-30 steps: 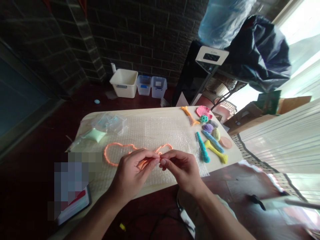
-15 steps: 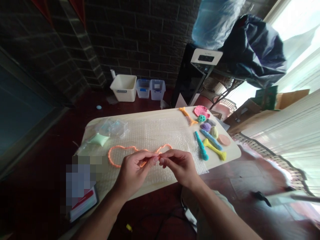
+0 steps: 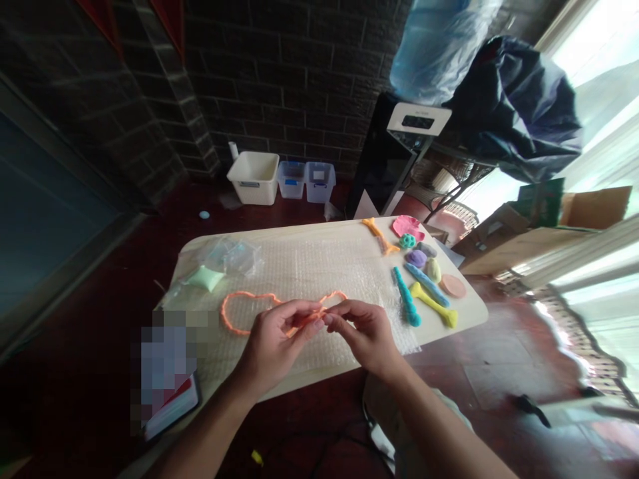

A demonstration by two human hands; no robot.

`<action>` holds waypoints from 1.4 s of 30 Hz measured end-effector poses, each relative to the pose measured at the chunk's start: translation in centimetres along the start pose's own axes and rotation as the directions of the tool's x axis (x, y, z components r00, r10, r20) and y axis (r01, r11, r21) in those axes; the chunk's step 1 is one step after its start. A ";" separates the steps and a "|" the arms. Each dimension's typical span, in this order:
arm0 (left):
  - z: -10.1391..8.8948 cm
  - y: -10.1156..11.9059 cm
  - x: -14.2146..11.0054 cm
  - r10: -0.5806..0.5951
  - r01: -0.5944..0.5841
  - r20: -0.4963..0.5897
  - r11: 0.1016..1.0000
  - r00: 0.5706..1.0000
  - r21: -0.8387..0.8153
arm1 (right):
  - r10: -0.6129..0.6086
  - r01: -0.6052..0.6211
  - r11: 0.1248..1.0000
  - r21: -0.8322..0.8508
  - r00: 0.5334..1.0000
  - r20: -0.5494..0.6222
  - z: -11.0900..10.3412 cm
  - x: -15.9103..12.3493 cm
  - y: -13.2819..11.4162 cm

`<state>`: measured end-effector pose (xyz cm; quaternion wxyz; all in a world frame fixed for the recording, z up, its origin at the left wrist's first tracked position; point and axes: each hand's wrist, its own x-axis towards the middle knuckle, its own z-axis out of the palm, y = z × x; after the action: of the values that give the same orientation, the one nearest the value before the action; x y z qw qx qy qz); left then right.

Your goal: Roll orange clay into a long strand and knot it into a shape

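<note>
An orange twisted cord [image 3: 249, 294] lies in loose loops on a sheet of bubble wrap [image 3: 309, 259], and part of it rises into my fingers. My left hand [image 3: 277, 336] pinches the cord between thumb and forefinger. Right beside it, my right hand [image 3: 367, 334] has its thumb and fingertips closed on the same stretch of cord, so the two hands nearly touch. The exact bit between the right fingertips is mostly hidden. To the right of the hands lie a teal twisted stick [image 3: 407, 299] and a yellow bone-shaped piece [image 3: 435, 306].
On the pale table's [image 3: 469, 316] right end sit an orange bone shape [image 3: 380, 237], a pink piece [image 3: 405, 227], a blue stick [image 3: 426, 283] and a peach disc [image 3: 453, 286]. A pale green packet [image 3: 206, 279] and clear plastic bags [image 3: 237, 256] lie at left.
The whole view has shifted slightly. My fingers have moved a little on the orange cord, and more of it shows between my left thumb and forefinger. Both hands stay together.
</note>
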<state>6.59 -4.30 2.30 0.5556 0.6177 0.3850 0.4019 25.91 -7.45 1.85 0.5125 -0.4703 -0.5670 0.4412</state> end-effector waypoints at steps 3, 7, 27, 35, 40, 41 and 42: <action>-0.1 0.0 -0.1 0.022 -0.021 -0.017 0.999 1.000 0.024 | 0.005 -0.005 0.996 0.092 1.000 0.000 0.3 0.0 0.1; -0.4 0.1 0.0 0.039 -0.037 -0.037 0.997 0.999 0.069 | -0.016 0.015 0.992 0.125 1.000 0.006 0.5 0.0 0.4; -4.2 1.2 0.5 0.079 -0.135 -0.488 0.988 0.869 -0.081 | -0.038 -0.090 0.877 -0.472 0.966 -0.254 -4.8 2.5 5.1; -8.2 3.3 -0.4 0.191 -0.423 -0.701 0.889 0.687 -0.173 | -0.146 0.078 0.799 -0.597 0.987 -0.066 -3.7 1.0 4.3; -8.9 4.2 -1.5 0.223 -0.459 -0.771 0.883 0.596 -0.099 | -0.156 0.238 0.790 -0.565 0.969 0.189 2.2 0.2 3.8; -8.9 4.3 -1.9 0.229 -0.462 -0.781 0.883 0.581 -0.084 | -0.154 0.253 0.786 -0.564 0.964 0.219 3.3 0.2 3.9; -8.9 4.4 -2.3 0.240 -0.470 -0.788 0.880 0.567 -0.070 | -0.149 0.261 0.780 -0.569 0.960 0.237 4.1 0.2 4.0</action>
<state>-2.39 -3.42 7.09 0.3281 0.3738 0.3888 0.7755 22.10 -6.64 -2.37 0.3313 -0.5006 -0.7680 0.2230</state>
